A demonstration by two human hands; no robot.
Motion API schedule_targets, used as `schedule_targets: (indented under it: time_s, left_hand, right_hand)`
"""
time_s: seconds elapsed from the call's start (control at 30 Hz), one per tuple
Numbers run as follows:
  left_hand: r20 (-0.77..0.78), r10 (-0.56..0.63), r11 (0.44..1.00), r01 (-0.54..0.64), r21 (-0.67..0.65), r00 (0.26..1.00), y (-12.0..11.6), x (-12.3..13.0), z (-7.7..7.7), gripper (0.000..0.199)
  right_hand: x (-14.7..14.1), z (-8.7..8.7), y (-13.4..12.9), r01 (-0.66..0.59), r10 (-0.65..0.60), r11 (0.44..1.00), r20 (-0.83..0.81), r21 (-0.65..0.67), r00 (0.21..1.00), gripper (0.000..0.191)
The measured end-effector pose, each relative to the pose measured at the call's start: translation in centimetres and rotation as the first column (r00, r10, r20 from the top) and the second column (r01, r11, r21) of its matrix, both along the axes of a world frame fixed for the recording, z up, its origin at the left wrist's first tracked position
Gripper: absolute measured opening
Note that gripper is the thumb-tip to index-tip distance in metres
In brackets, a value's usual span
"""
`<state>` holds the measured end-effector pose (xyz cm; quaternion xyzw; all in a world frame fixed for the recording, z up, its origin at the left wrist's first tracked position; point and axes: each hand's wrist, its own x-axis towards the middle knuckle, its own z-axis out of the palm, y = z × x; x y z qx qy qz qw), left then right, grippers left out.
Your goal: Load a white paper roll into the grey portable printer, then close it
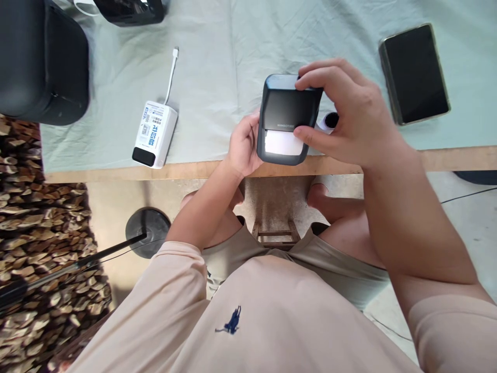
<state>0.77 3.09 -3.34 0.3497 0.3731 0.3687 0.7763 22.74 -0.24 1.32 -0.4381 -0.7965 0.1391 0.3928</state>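
Note:
A dark, rounded handheld device [289, 111] is held up over the table's front edge, with a bright white panel in its lower part. My left hand [245, 145] supports it from the left side and from beneath; part of that hand is hidden behind it. My right hand [345, 106] grips it from the right, fingers at the top corner and thumb beside the white panel. Behind my right hand, a small white object with a round black end [331, 120] partly shows; its rest is hidden.
On the cloth-covered table [209, 62] lie a white power bank [154, 135] with a short cable, at left, and a black-screened tablet [415, 75] at right. A black case [44, 62] and a black object [130, 10] stand at the back left. A stand base [147, 233] is below.

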Motion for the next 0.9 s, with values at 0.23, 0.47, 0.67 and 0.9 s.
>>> schedule_targets:
  time_s: [0.23,0.47,0.67,0.9]
  left_hand:
    - [-0.015,0.046,0.997,-0.047,-0.062,0.999,-0.6,0.5,1.0,0.038]
    - [0.088,-0.056,0.997,0.052,0.051,0.995,-1.3,0.4,1.2,0.044]
    - [0.039,-0.019,0.998,0.017,0.063,0.999,-1.4,0.3,0.9,0.058]
    - [0.064,-0.057,0.996,0.053,0.069,0.996,-1.7,0.2,1.4,0.043]
  right_hand:
    - [0.2,0.1,0.3,-0.020,0.021,0.999,-0.028,0.025,0.999,0.068]
    - [-1.7,1.2,1.2,0.512,-0.445,0.841,-0.314,0.174,0.838,0.066]
    - [-2.6,1.6,0.8,0.316,-0.260,0.947,-0.448,0.053,0.855,0.047]
    - [-1.1,0.6,0.0,0.283,-0.283,0.959,0.015,-0.015,0.959,0.015]
